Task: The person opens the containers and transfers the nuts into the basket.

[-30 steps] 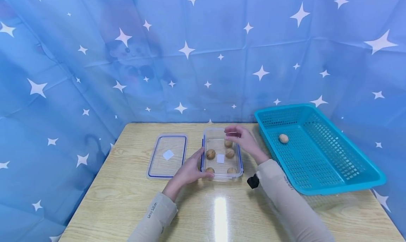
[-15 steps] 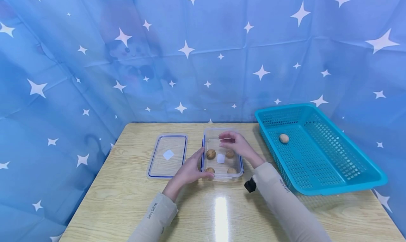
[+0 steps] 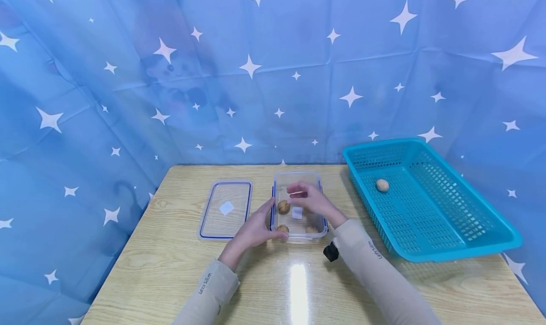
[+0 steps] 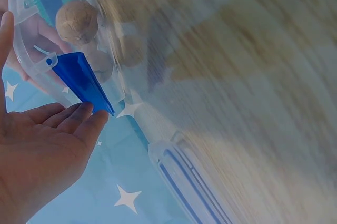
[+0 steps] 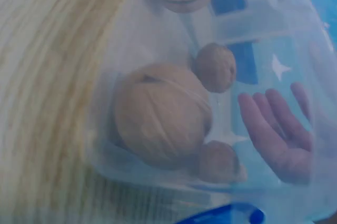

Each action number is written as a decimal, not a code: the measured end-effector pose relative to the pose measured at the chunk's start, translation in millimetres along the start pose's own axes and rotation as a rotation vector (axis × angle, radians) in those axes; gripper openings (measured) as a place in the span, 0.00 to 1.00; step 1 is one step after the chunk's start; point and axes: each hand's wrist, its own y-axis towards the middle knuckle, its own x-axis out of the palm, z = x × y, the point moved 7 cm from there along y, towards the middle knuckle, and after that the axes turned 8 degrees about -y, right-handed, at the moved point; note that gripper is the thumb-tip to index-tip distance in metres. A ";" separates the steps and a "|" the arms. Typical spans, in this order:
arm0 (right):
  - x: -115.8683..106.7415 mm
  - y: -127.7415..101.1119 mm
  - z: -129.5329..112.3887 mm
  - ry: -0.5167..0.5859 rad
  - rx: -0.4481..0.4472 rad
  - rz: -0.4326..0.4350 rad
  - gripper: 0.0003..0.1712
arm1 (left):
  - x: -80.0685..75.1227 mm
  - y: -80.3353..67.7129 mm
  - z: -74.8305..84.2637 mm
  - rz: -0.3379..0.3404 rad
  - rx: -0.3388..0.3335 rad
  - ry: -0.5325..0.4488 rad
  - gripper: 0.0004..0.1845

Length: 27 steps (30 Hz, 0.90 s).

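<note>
- from the head view, a clear container (image 3: 299, 210) is seen at the middle of the wooden surface (image 3: 273, 287), with walnuts (image 3: 283, 206) inside and a white label on its floor.
- the left hand (image 3: 255, 229) is laid against the container's near left side with fingers straight; in the left wrist view the fingertips (image 4: 87, 121) are seen touching a blue clasp (image 4: 81, 83), which cannot be made out from the head.
- the right hand (image 3: 308, 199) is held over the container's open top, fingers loosely bent; whether anything is pinched cannot be told.
- only the right wrist view shows the walnuts close up through the clear wall, one large walnut (image 5: 160, 113) nearest; the left hand is seen there through the far wall.
- only the head view takes in the lid (image 3: 225, 209), lying flat just left of the container with a white label, and the teal basket (image 3: 448, 230) to the right holding one walnut (image 3: 382, 185).
- writing on both sleeves is too small to be read surely.
</note>
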 end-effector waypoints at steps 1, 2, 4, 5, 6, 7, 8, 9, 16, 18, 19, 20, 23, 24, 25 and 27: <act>1.7 0.1 -0.4 -0.001 -0.001 -0.001 0.27 | -0.1 -0.1 0.1 -0.001 -0.001 0.000 0.61; 3.5 0.0 -1.4 -0.008 -0.006 -0.005 0.27 | -0.1 -0.1 0.0 -0.001 -0.001 0.001 0.61; 6.9 -0.5 -2.6 -0.011 -0.013 -0.018 0.27 | -0.2 -0.4 0.3 -0.001 -0.003 0.004 0.61; 8.8 -0.5 -2.3 -0.005 -0.002 -0.025 0.27 | -0.2 -0.5 0.4 -0.001 -0.003 0.005 0.61; 10.3 -0.5 -1.7 -0.010 0.006 -0.028 0.27 | -0.3 -0.5 0.7 -0.001 -0.004 0.006 0.60; 11.9 -0.4 -1.7 -0.011 0.011 -0.033 0.27 | -0.4 -0.6 0.9 0.000 -0.004 0.006 0.60; 13.4 -0.2 -0.8 -0.014 0.016 -0.038 0.27 | -0.4 -0.6 1.0 0.000 -0.003 0.008 0.60; 14.5 -0.2 0.8 -0.015 0.030 -0.039 0.28 | -0.4 -0.6 1.5 0.000 -0.003 0.007 0.60; 22.6 2.4 10.1 -0.070 0.102 -0.031 0.28 | 0.2 -0.3 0.9 0.001 0.003 0.009 0.61; 25.9 2.7 11.9 -0.079 0.116 -0.042 0.28 | 0.5 -0.4 1.0 0.001 -0.004 0.007 0.60; 27.1 2.4 12.4 -0.085 0.125 -0.045 0.27 | 0.5 -0.5 0.9 0.002 -0.004 0.004 0.60; 28.1 2.1 12.5 -0.099 0.128 -0.047 0.27 | 0.4 -0.7 0.8 0.002 -0.005 0.001 0.60; 30.3 2.4 13.2 -0.124 0.135 -0.044 0.26 | 0.0 -0.6 1.2 0.003 -0.005 -0.001 0.60; 30.7 2.7 13.7 -0.127 0.140 -0.040 0.25 | 0.0 -0.6 1.2 0.003 -0.005 -0.002 0.60; 31.0 3.0 13.8 -0.137 0.139 -0.037 0.25 | -0.2 -0.7 1.2 0.002 -0.005 -0.002 0.60; 31.5 3.5 14.4 -0.149 0.136 -0.035 0.25 | -0.3 -0.6 1.7 0.001 -0.005 -0.002 0.60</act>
